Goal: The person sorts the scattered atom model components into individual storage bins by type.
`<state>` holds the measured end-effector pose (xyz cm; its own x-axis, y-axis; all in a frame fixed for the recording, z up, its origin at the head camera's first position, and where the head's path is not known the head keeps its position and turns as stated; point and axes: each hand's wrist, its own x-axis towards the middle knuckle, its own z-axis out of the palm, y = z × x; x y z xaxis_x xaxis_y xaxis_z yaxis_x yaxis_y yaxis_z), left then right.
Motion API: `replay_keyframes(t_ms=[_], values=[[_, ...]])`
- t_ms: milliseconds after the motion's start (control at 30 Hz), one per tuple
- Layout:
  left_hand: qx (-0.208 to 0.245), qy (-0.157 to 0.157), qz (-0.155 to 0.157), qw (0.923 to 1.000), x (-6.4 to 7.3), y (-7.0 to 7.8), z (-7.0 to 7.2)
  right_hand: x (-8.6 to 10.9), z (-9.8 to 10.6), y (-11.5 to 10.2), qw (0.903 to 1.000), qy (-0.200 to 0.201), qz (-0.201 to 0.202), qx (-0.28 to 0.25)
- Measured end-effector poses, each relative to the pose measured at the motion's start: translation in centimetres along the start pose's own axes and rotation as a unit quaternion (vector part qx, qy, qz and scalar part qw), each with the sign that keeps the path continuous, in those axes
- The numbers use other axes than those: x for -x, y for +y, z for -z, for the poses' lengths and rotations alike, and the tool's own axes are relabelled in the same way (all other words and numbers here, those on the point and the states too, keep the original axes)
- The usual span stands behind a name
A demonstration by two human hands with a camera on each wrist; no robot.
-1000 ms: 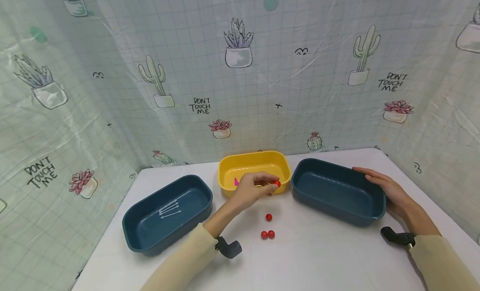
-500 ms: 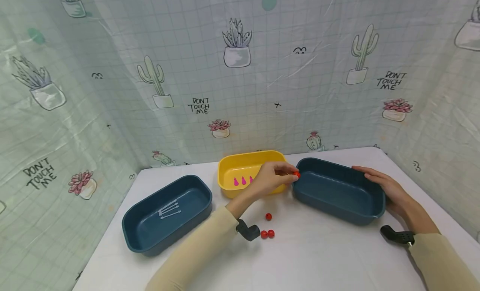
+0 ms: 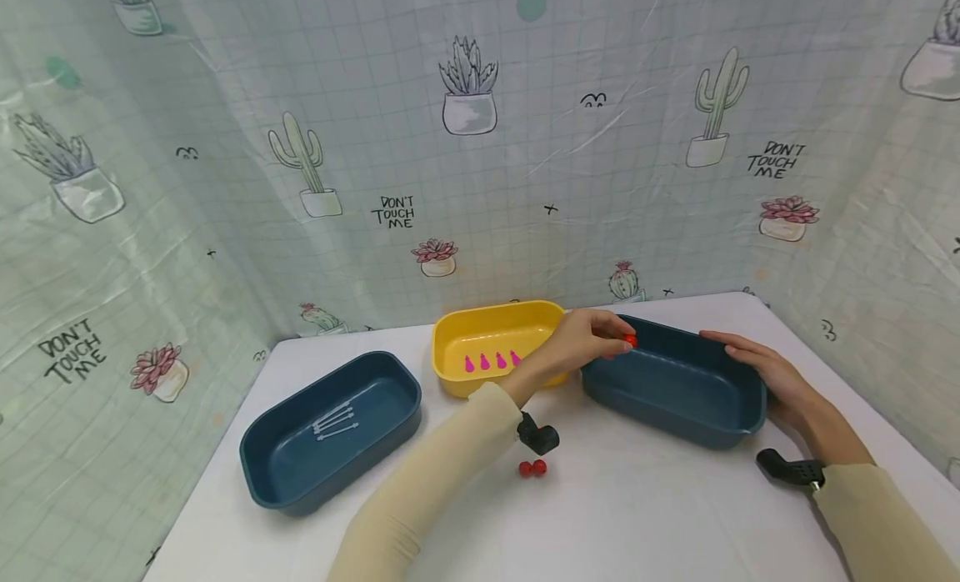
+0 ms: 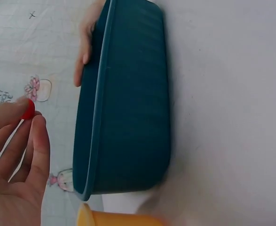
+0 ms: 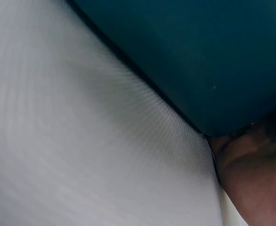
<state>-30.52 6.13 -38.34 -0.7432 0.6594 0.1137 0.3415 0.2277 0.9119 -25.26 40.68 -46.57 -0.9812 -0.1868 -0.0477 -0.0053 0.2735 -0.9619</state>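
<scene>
In the head view my left hand (image 3: 588, 342) pinches a small red ball (image 3: 630, 340) between thumb and fingertips, above the near-left end of the right-hand dark blue tub (image 3: 667, 394). The left wrist view shows the ball (image 4: 28, 109) at the fingertips, beside the tub's rim and clear of it. My right hand (image 3: 780, 382) rests against the tub's right end, fingers stretched along the far rim. Beneath the tub's lower edge, part of that hand (image 5: 255, 174) shows in the right wrist view. No ball shows on the visible part of the tub floor.
A yellow tub (image 3: 450, 386) with several pink pear-shaped pieces (image 3: 484, 362) stands at the back middle. Another dark blue tub (image 3: 281, 482) at left holds several thin white rods (image 3: 336, 427). Two red balls (image 3: 532, 468) lie on the white table (image 3: 600, 515). Patterned sheeting (image 3: 480, 173) closes off the back.
My left hand has carried the red ball rightward from the yellow tub to over the right blue tub. A table ball is now hidden behind the left wrist. The right hand stays put.
</scene>
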Motion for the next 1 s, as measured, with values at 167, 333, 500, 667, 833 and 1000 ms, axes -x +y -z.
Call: replay_keyframes(t_ms=[167, 333, 500, 667, 833, 1000], values=[[-0.031, -0.023, 0.004, 0.9992, -1.7, -0.1, -1.2, 0.0, 0.1, 0.1, 0.9997, 0.001, -0.021, 0.01], [-0.065, -0.032, 0.02, 0.9971, -3.0, -0.2, -2.6, 0.0, 0.1, 0.1, 0.9996, 0.003, -0.028, 0.008], [-0.078, -0.04, 0.04, 0.9953, -3.9, -0.6, -3.6, -0.1, -0.1, 0.0, 0.9996, 0.003, -0.027, -0.01], [-0.115, -0.049, 0.045, 0.991, -4.4, -0.9, -4.1, -0.3, -0.1, -0.2, 0.9995, 0.007, -0.029, -0.013], [-0.14, -0.067, 0.033, 0.9873, -5.0, -1.4, -4.6, -0.3, 0.1, -0.2, 0.9995, 0.001, -0.03, 0.009], [-0.158, -0.074, 0.026, 0.9844, -5.5, -1.7, -5.3, -0.2, 0.3, -0.1, 0.9998, 0.0, -0.022, 0.001]])
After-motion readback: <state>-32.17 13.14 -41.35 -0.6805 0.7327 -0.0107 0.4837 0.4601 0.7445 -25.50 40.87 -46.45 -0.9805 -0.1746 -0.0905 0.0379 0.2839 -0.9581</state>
